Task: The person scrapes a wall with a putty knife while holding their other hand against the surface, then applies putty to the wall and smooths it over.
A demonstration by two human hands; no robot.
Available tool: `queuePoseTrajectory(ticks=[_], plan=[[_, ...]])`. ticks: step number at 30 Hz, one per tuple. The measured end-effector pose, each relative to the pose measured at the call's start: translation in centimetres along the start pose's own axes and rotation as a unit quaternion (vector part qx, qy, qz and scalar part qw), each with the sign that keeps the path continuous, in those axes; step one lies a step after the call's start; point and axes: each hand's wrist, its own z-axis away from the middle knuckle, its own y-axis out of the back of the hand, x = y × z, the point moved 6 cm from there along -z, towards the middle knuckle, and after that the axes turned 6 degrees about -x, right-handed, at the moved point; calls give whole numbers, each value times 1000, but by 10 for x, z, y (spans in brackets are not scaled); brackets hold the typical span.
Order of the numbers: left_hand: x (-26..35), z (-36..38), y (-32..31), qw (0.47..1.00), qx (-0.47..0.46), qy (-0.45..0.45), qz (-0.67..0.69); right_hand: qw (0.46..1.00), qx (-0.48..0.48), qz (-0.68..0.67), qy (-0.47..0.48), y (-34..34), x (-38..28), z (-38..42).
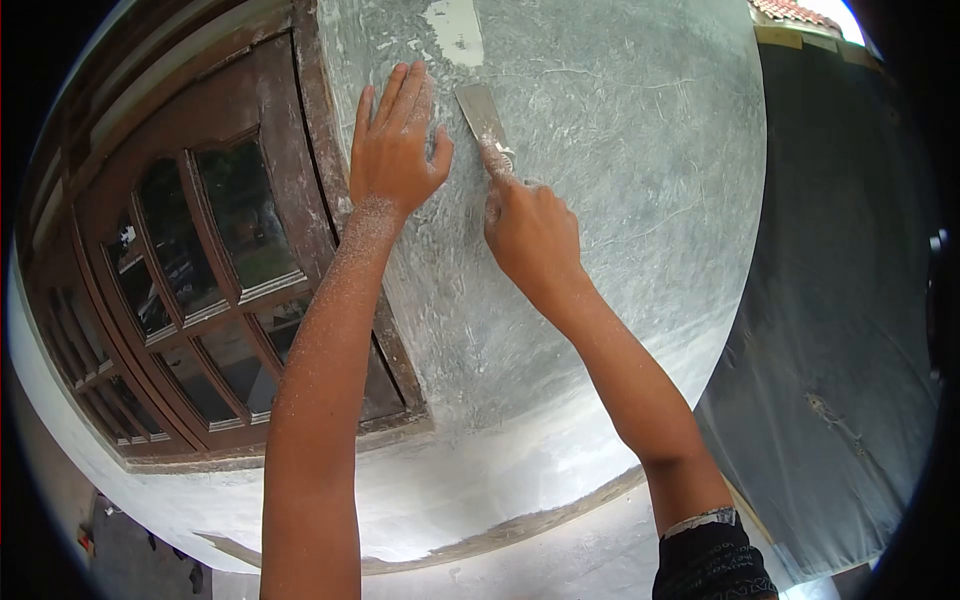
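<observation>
My right hand (535, 228) grips a putty knife (480, 110), its index finger stretched along the tool toward the blade. The blade points up and to the left, over the grey plastered wall (640, 180). Just above its edge is a pale white patch (458, 35) on the wall. My left hand (398, 150) lies flat on the wall near the window frame, fingers extended upward and thumb apart. White dust covers both hands and the left forearm.
A brown wooden window (240, 290) with several glass panes fills the left side. Dark sheeting (830, 300) hangs at the right, beyond the wall's edge. Lower down, the wall is whitish, with a rough brownish strip (530, 528). Red roof tiles (795, 12) show at the top right.
</observation>
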Motion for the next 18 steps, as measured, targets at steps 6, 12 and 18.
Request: queuePoseTrajectory(ticks=[6, 12, 18], plan=[[-6, 1, -1, 999, 9, 36, -23, 998, 56, -14, 19, 15, -8, -30], [-20, -1, -2, 991, 52, 114, -44, 1000, 17, -16, 13, 5, -9, -4], [-26, -5, 2, 994, 58, 92, -6, 998, 50, 7, 36, 12, -22, -29]])
